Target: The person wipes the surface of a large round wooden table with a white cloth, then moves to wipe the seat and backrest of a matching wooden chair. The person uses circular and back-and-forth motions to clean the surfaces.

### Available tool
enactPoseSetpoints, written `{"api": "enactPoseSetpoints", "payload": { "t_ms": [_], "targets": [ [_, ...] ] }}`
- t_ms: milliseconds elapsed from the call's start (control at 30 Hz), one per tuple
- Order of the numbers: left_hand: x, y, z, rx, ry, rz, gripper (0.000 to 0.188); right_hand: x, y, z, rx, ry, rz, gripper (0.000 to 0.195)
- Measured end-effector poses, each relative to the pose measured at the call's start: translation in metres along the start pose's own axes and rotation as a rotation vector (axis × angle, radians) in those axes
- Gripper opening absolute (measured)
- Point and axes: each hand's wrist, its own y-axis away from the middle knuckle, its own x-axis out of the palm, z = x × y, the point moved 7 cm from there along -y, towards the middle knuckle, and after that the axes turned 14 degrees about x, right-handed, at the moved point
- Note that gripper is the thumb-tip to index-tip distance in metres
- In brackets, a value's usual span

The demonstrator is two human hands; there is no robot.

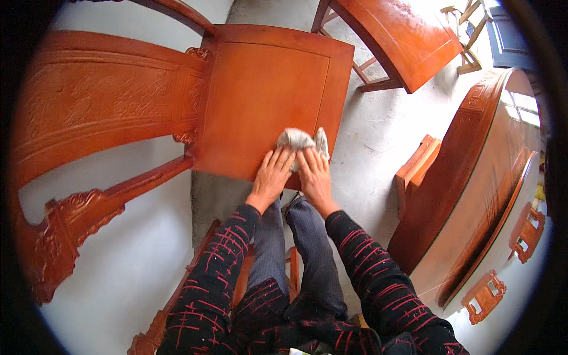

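A carved reddish-brown wooden chair stands before me, its flat seat near the middle of the view. Its tall carved backrest is at the left. On the near right corner of the seat lies a crumpled greyish-white cloth. My left hand presses the cloth's left part with fingers stretched forward. Beside it, my right hand rests on the right part, where a fold sticks up past the fingers. Both palms face down, and the hands hide much of the cloth.
Another wooden seat is at the top right, near a wooden frame. A large round wooden table fills the right side, above a stepped wooden base. Another wooden chair is partly visible at lower left. A pale wall borders the left.
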Motion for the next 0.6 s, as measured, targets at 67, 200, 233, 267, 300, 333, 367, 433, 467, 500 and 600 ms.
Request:
{"api": "enactPoseSetpoints", "payload": {
  "t_ms": [67,200,233,267,300,333,367,433,467,500,600],
  "targets": [
    [-0.008,-0.045,0.032,-0.005,-0.038,-0.047,0.058,-0.008,-0.055,-0.004,-0.013,0.016,-0.090,0.048],
    [-0.034,-0.138,0.094,0.009,-0.105,-0.209,0.054,-0.026,-0.164,-0.017,-0.078,0.032,-0.248,0.047],
    [-0.039,-0.157,0.112,-0.003,-0.101,-0.232,0.053,-0.030,-0.190,-0.017,-0.088,0.028,-0.263,0.049],
    [-0.048,-0.183,0.125,0.009,-0.114,-0.251,0.053,-0.037,-0.216,-0.023,-0.080,0.009,-0.288,0.050],
    [-0.055,-0.205,0.133,0.021,-0.119,-0.267,0.052,-0.045,-0.239,-0.031,-0.055,0.015,-0.317,0.052],
    [-0.059,-0.219,0.142,0.010,-0.080,-0.278,0.052,-0.051,-0.257,-0.034,-0.023,0.031,-0.329,0.054],
    [-0.064,-0.232,0.147,0.000,-0.042,-0.290,0.051,-0.056,-0.268,-0.035,0.007,0.046,-0.344,0.057],
    [-0.058,-0.244,0.140,0.004,-0.005,-0.309,0.050,-0.056,-0.268,-0.042,0.028,0.023,-0.375,0.056],
    [-0.055,-0.240,0.130,0.010,-0.017,-0.323,0.049,-0.058,-0.266,-0.043,0.035,0.010,-0.394,0.055],
    [-0.048,-0.231,0.121,0.010,-0.029,-0.329,0.048,-0.054,-0.249,-0.046,0.044,-0.043,-0.412,0.056],
    [-0.023,-0.167,0.074,0.055,0.082,-0.303,0.045,-0.034,-0.166,-0.045,0.127,-0.130,-0.324,0.051]
  ]
}}
